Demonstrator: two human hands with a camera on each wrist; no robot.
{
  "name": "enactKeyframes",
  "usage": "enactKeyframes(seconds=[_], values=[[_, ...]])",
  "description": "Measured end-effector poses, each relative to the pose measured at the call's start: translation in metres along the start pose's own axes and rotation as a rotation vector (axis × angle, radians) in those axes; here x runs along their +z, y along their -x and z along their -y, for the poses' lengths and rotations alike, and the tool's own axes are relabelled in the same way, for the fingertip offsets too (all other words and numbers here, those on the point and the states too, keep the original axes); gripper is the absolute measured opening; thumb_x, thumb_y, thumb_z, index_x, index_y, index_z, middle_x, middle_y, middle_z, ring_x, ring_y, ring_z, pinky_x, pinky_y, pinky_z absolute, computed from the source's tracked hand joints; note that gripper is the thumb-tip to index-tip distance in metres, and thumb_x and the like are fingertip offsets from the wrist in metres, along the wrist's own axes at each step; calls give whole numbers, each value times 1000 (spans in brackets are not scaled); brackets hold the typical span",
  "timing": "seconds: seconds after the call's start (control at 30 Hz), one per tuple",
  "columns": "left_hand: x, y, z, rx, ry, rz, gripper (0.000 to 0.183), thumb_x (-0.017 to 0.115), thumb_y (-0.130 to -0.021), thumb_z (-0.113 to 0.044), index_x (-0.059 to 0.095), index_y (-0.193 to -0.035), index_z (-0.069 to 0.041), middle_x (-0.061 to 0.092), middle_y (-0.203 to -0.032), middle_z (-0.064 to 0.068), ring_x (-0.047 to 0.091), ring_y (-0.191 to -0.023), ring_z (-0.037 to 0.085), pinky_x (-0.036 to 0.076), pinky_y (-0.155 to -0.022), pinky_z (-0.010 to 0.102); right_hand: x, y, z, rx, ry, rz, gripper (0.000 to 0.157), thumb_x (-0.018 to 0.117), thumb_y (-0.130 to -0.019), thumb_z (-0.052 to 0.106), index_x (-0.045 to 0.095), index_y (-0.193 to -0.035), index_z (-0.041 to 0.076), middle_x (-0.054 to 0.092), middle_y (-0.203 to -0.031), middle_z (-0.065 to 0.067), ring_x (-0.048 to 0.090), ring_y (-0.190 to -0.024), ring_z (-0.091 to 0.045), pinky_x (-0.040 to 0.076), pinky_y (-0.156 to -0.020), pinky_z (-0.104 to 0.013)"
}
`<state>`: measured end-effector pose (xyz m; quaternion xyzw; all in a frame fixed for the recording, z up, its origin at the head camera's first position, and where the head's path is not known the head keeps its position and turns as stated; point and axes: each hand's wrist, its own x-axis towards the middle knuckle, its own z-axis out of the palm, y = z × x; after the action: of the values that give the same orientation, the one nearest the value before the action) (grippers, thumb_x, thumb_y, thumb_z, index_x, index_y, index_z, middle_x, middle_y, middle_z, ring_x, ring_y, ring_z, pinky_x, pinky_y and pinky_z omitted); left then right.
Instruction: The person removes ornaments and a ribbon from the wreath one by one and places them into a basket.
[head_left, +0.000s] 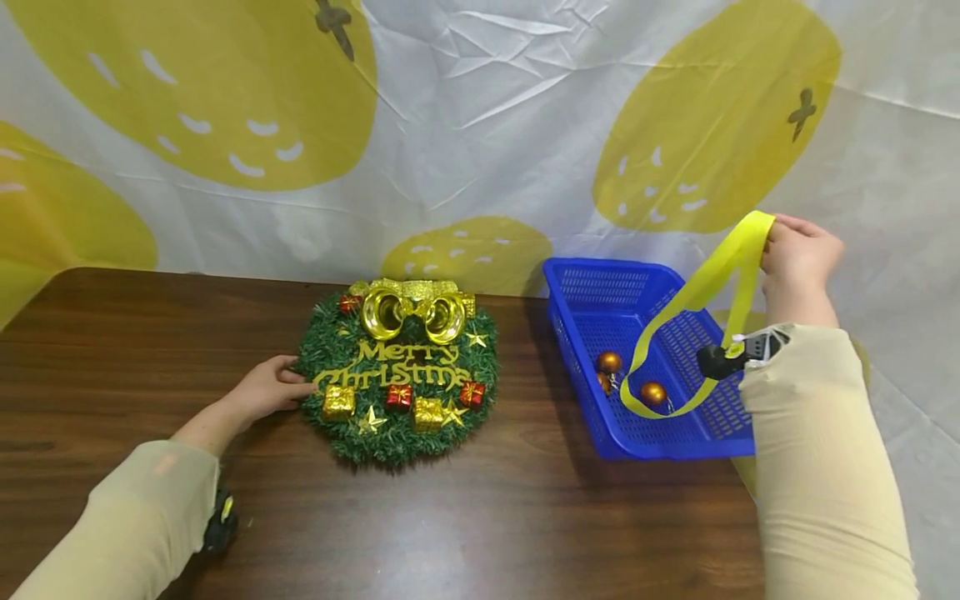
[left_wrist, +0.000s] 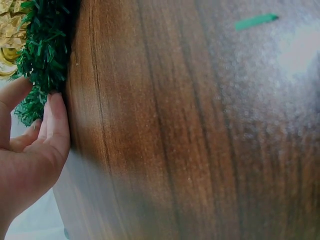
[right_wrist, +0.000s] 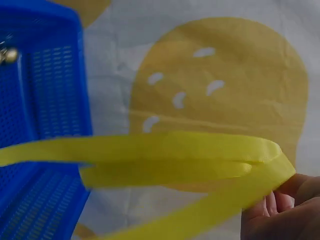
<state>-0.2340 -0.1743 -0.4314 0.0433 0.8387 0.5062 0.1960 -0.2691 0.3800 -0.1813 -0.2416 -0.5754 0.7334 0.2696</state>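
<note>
A round green Christmas wreath (head_left: 393, 437) lies on the table, decorated with gold bells, stars, small gift boxes and "Merry Christmas" lettering. My left hand (head_left: 266, 387) holds its left edge; in the left wrist view the thumb lies on the green tinsel (left_wrist: 47, 55) and the other fingers reach around the rim. Up at the right, my right hand (head_left: 802, 254) pinches a yellow ribbon (head_left: 701, 283), which hangs in a long loop over the blue basket (head_left: 581, 379). The right wrist view shows the ribbon (right_wrist: 200, 150) folded at the fingertips.
Several orange-gold ornament balls (head_left: 654, 393) lie in the basket at the table's right end. A white cloth (head_left: 480, 167) with yellow fruit prints hangs behind the brown table (head_left: 450, 533). A small green scrap (left_wrist: 256, 22) sits on the tabletop in the left wrist view.
</note>
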Motion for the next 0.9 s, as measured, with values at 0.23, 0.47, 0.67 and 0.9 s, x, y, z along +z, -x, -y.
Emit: enactKeyframes(seconds=[0.23, 0.47, 0.67, 0.9], values=[[1, 0, 0, -9, -1, -1, 75, 54, -95, -18, 7, -143, 16, 37, -131, 39, 49, -117, 45, 52, -91, 43, 0, 10, -24, -93, 453, 113, 20, 59, -87, 8, 64, -73, 21, 58, -59, 14, 61, -48, -2, 53, -50, -15], [2, -1, 0, -8, 5, 4, 75, 54, -95, -18, 8, -143, 16, 37, -131, 39, 49, -117, 45, 52, -91, 43, -2, 6, -45, -149, 794, 173, 21, 56, -92, 17, 63, -110, 10, 55, -82, 10, 57, -53, 7, 55, -63, -12], [3, -1, -3, 0, 6, 1, 74, 53, -95, -17, 8, -143, 17, 38, -130, 40, 50, -116, 45, 53, -90, 43, -5, 4, -60, -188, 946, 253, 39, 56, -92, 17, 56, -122, -7, 58, -86, 5, 55, -52, 8, 53, -60, -11], [4, -2, -4, 6, 17, 1, 74, 54, -94, -16, 8, -142, 18, 38, -130, 40, 51, -116, 44, 53, -90, 41, -13, -3, -72, -141, 1073, 443, 41, 57, -91, 12, 51, -123, -14, 68, -73, -7, 57, -54, 6, 56, -61, -19]])
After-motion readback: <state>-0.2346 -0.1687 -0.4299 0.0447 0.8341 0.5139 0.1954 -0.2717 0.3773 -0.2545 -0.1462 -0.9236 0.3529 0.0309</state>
